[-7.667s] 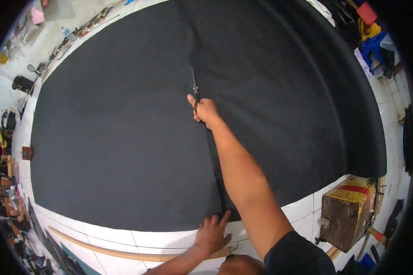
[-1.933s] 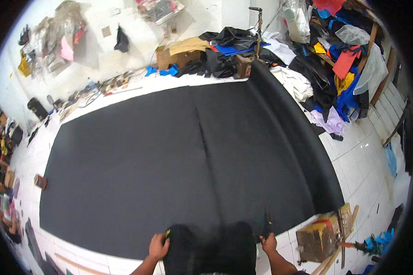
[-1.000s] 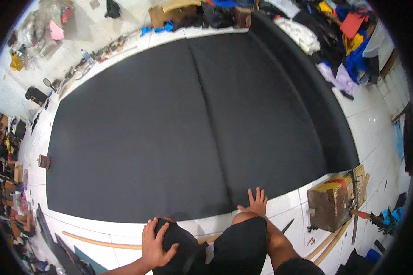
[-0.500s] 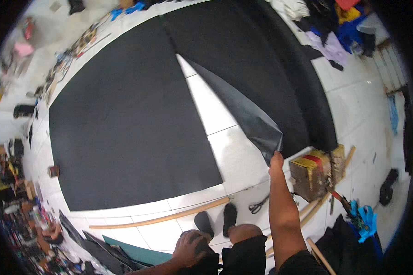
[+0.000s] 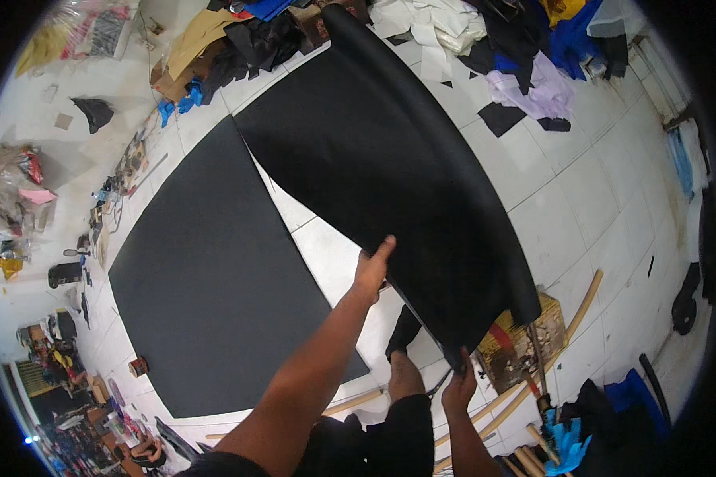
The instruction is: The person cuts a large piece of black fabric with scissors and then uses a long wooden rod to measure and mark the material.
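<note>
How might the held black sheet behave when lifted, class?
Likely bendable, not stiff: the black sheet curves into a roll at its right. Probably awkward to lift flat, since it extends far beyond the left hand and right hand.

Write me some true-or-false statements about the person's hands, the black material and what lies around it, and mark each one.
1. The left hand grips an edge of the right black panel. True.
2. The right hand is empty. False: it holds the near corner of the right black panel.
3. White floor shows between the right black panel and the left black panel. True.
4. The yellow box stands beside the left black panel. False: it is at the near end of the right black panel.
5. A lilac cloth lies to the right of both panels. True.
</note>
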Motion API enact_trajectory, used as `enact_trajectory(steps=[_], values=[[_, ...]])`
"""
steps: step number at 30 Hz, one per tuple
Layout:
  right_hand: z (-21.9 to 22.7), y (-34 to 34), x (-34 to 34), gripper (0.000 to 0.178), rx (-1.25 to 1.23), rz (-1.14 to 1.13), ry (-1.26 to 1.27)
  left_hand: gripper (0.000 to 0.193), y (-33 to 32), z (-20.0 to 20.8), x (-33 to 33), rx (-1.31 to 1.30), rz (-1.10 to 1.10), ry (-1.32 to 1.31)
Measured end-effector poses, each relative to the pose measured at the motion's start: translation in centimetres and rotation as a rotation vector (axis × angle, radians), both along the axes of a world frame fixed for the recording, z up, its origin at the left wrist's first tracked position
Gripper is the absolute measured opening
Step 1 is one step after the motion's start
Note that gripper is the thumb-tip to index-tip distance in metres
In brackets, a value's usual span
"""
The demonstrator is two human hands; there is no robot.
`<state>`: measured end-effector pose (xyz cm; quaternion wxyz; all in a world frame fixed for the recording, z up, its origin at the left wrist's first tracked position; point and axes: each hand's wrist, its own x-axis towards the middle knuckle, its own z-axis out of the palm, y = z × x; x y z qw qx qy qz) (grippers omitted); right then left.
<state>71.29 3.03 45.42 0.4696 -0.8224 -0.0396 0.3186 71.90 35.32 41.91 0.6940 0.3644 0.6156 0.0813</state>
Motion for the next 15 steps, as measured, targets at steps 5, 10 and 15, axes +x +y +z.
enact_trajectory(steps=[5,10,15], values=[[6.4,-1.5,6.4,0.065,-0.030,0.507,0.255,0.040,-1.6,4.0,4.9,0.523,-0.466,0.230],[13.3,10.5,10.4,0.084,-0.077,0.504,-0.160,0.038,-4.8,10.4,6.2,0.533,-0.479,0.114],[17.0,19.1,9.7,0.059,-0.218,0.336,-0.186,0.040,-1.7,17.0,4.6,0.274,-0.217,-0.360]])
